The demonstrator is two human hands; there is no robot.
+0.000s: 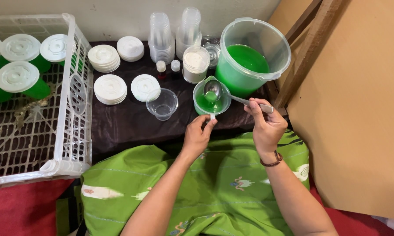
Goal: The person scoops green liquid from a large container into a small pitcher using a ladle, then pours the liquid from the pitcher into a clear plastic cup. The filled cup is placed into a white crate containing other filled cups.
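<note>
Head view | left hand (198,135) pinched the handle of a small green-filled jug (211,101) on the dark mat (127,122) | right hand (264,124) gripped a metal ladle (214,90), bowl over the jug | green-filled bucket (249,57) just behind | empty clear cup (162,104) left of jug.

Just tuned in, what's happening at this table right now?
A person's left hand pinches the handle of a small jug of green liquid, while the right hand holds a ladle over it. A bucket of green liquid stands behind. An empty cup waits beside the jug; lidded filled cups sit in the crate.
</note>
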